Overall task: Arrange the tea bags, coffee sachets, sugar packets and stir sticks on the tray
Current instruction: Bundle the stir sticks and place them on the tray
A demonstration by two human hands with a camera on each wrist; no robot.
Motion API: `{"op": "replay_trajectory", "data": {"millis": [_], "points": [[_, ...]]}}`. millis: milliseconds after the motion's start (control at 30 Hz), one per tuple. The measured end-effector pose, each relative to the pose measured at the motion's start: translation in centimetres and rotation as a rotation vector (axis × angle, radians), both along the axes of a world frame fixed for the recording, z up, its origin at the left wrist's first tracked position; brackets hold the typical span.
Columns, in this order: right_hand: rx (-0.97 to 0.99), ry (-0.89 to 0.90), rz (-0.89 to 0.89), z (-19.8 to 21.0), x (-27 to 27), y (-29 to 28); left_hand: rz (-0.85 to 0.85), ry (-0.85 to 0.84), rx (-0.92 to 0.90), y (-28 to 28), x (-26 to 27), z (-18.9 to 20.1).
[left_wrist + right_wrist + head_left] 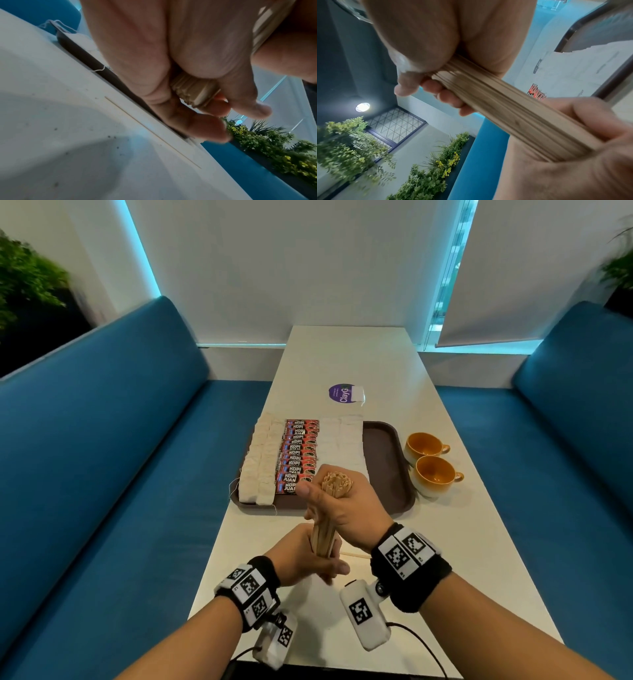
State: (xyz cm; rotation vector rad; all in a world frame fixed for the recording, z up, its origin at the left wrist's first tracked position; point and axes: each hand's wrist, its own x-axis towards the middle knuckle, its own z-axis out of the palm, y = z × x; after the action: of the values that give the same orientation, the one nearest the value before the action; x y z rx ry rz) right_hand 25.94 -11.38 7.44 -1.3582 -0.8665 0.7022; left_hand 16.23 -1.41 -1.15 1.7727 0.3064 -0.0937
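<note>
Counter space carries the brown tray, whose right strip is bare beside rows of tea bags, coffee sachets and sugar packets. Both hands curl round the stir sticks: right hand near the top, left hand at the bottom. Squaring the ends first should let the bundle lie neatly along that strip. 1 loose stick lies on the counter; collect it too.

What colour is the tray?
Dark brown tray; clearest in the head view.
</note>
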Motion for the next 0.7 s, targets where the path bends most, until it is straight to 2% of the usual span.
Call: {"op": "replay_trajectory", "data": {"millis": [133, 267, 400, 467, 533, 700], "points": [[0.002, 0.005, 0.01, 0.2, 0.4, -0.2, 0.0, 0.005, -0.025, -0.5, 0.2, 0.2], [0.012, 0.05, 0.082, -0.9, 0.1, -0.2, 0.049, -0.069, 0.135, -1.2, 0.7, 0.9], [-0.066, 0.02, 0.043, -2.6, -0.4, 0.1, 0.061, -0.069, 0.243, -1.3, 0.7, 1.1], [-0.062, 0.003, -0.002, -3.7, -0.1, 0.4, 0.003, 0.017, 0.223, 0.0, 0.2, 0.9], [-0.048, 0.033, -0.031, -5.0, 0.2, 0.3, 0.037, 0.078, 0.172, 1.4, -0.9, 1.0], [-0.071, 0.051, -0.009, -7.1, 0.0, -0.5, 0.087, -0.033, 0.216, 3.1, -3.0, 0.3]]}}
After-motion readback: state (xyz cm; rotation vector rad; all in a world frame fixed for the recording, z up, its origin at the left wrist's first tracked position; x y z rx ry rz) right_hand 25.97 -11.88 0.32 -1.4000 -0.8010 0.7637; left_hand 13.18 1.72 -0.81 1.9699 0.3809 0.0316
